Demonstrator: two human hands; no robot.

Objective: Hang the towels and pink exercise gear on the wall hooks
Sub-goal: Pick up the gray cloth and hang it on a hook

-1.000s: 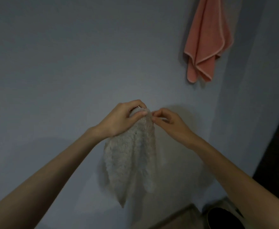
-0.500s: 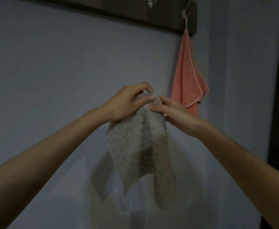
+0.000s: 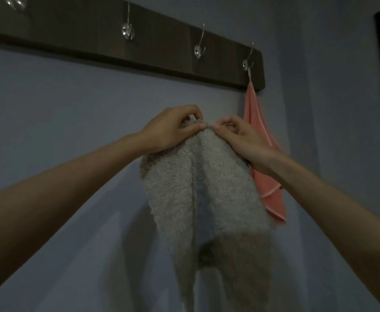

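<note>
In the head view the left hand (image 3: 171, 129) and right hand (image 3: 240, 140) pinch the bunched top of the fluffy beige towel (image 3: 204, 199) side by side, fingertips nearly meeting, and the cloth hangs toward six o'clock, its long axis vertical. The nearest free hook (image 3: 199, 50) sits on the dark rail (image 3: 94, 34) at twelve o'clock from the pinch, well above it and about equally near both hands. A coral towel (image 3: 272, 192) already hangs from the end hook (image 3: 247, 63) at one o'clock.

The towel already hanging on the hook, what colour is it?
Coral pink towel with a lighter edge trim, seen in the head view.
</note>
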